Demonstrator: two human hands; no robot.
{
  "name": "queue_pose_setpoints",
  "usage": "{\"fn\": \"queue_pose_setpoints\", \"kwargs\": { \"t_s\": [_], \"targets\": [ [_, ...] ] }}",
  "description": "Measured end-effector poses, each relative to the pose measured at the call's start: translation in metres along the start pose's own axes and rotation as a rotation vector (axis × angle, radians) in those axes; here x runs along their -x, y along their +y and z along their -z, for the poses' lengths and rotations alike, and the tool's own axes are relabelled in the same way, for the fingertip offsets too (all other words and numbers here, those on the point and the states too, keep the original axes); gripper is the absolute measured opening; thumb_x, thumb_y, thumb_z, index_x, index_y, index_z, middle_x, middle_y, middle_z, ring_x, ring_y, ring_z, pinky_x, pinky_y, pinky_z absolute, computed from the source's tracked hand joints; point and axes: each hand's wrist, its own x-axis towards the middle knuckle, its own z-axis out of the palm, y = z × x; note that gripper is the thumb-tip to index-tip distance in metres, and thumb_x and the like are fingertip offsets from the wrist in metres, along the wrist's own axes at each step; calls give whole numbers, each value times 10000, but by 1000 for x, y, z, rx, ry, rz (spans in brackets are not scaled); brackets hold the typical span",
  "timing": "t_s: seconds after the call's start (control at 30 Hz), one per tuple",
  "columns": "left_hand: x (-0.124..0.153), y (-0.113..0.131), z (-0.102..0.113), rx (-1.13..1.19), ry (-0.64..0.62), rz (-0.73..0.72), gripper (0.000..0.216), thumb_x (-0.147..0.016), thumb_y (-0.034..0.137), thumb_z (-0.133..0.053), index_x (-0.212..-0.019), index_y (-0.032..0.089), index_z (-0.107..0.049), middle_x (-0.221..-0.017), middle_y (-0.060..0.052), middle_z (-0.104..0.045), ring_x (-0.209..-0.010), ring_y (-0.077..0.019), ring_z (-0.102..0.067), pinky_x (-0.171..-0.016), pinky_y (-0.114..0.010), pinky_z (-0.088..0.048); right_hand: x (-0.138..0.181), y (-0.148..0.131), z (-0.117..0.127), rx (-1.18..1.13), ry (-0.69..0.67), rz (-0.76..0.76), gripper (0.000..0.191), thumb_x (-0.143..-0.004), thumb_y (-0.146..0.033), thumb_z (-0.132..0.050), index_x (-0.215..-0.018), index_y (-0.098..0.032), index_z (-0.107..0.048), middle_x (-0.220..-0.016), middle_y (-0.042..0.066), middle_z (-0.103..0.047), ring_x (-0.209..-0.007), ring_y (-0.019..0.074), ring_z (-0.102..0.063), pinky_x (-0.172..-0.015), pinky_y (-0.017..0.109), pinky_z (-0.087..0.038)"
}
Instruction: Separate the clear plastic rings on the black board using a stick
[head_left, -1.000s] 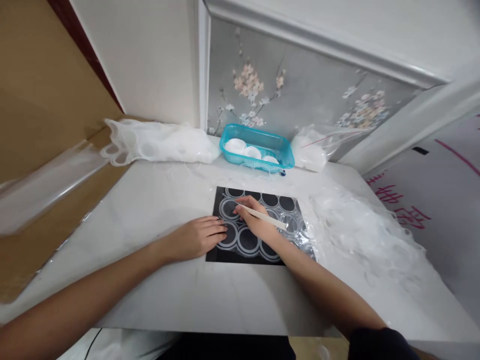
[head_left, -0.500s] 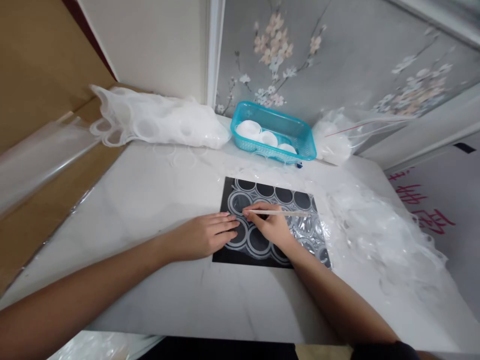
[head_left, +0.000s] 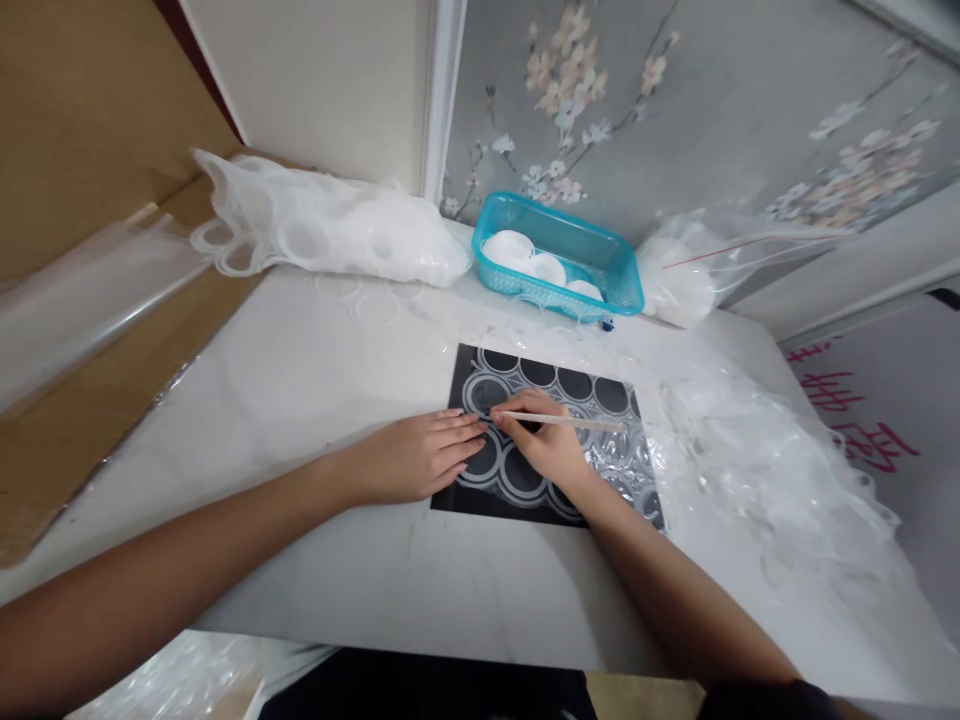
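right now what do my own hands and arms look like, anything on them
Both hands, left and right, are gloveless, with no watch or bracelet visible at the wrists. The forearms are bare; a dark sleeve shows near the right elbow.

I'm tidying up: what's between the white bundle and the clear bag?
In the head view, the blue basket, with round white pieces inside, stands between the white bundle and the clear bag.

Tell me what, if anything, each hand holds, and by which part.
The right hand grips a thin pale tool near its left end. The left hand holds nothing; it rests partly on the black sheet.
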Motion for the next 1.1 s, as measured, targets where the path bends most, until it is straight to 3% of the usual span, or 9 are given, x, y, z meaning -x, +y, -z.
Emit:
{"fn": "queue_pose_setpoints", "kwargs": {
  "t_s": [0.13, 0.27, 0.33, 0.4, 0.47, 0.6, 0.7, 0.9, 1.1],
  "targets": [
    [-3, 0, 1, 14, -35, 9, 376, -1039, 232, -445, -1304, 43, -633, -1372, -171, -635, -1307, -253, -595, -1178, -396, -400, 12, 0, -8, 199, -28, 206, 127, -911, -244, -609, -871, -272, -726, -1047, 64, -789, -1222, 315, -637, -1109, 597, -412],
    [-4, 1, 1, 79, -84, 41, 385, -1042, 240, -429, -1329, 75, -625, -1405, -156, -611, -1345, -235, -562, -1209, -388, -354, -7, 7, 6, 356, -36, 275, 186, -880, -151, -595, -906, -295, -710, -901, 24, -778, -1206, 312, -639, -1213, 690, -163],
    [-4, 0, 1, 98, -115, 60, 392, -1049, 243, -411, -1359, 102, -607, -1436, -128, -589, -1374, -223, -532, -1212, -386, -351, -30, 12, 27, 354, 199, 232, 143, -888, -178, -598, -862, -280, -695, -892, 28, -745, -1130, 302, -658, -1172, 695, -248],
    [-2, -3, 2, 113, -123, 73, 385, -1054, 246, -407, -1364, 127, -603, -1458, -100, -574, -1397, -212, -506, -1206, -379, -361, -47, 12, 46, 297, 594, 152, 161, -948, -250, -546, -835, -252, -661, -896, 46, -705, -1066, 275, -664, -1064, 622, -430],
    [-1, -6, 4, 129, -83, 57, 373, -1059, 258, -410, -1339, 127, -618, -1453, -98, -583, -1388, -212, -515, -1190, -385, -383, -44, 6, 53, 232, 705, 105, 146, -942, -318, -590, -835, -246, -659, -879, 43, -701, -979, 258, -678, -967, 549, -513],
    [2, -4, 18, 134, 98, -19, 309, -1048, 288, -456, -1114, 152, -726, -1242, -95, -729, -1153, -219, -668, -1046, -400, -494, 13, -19, 24, 45, 222, -18, 97, -911, -331, -658, -852, -279, -716, -894, 36, -757, -935, 250, -698, -853, 457, -568],
    [3, 9, 31, 92, 77, -65, 318, -1024, 282, -489, -837, 183, -727, -924, -52, -779, -791, -179, -680, -765, -343, -528, 52, -28, -2, -20, 49, -73, 94, -913, -336, -672, -877, -297, -750, -891, 41, -781, -1078, 275, -671, -938, 472, -541],
    [5, 33, 33, -4, -60, -155, 311, -987, 256, -494, -739, 178, -664, -954, -56, -767, -662, -162, -634, -610, -337, -462, 63, -22, -9, -6, -14, -110, 137, -901, -391, -693, -898, -298, -794, -982, 72, -768, -1156, 297, -650, -1093, 554, -429],
    [7, 28, 26, -48, -94, -135, 284, -981, 283, -511, -759, 174, -651, -977, -54, -768, -597, -146, -633, -566, -326, -440, 64, -22, -11, 44, -14, -93, 146, -898, -404, -701, -912, -305, -806, -1032, 76, -770, -1166, 298, -652, -1138, 560, -386]
  ]
}}
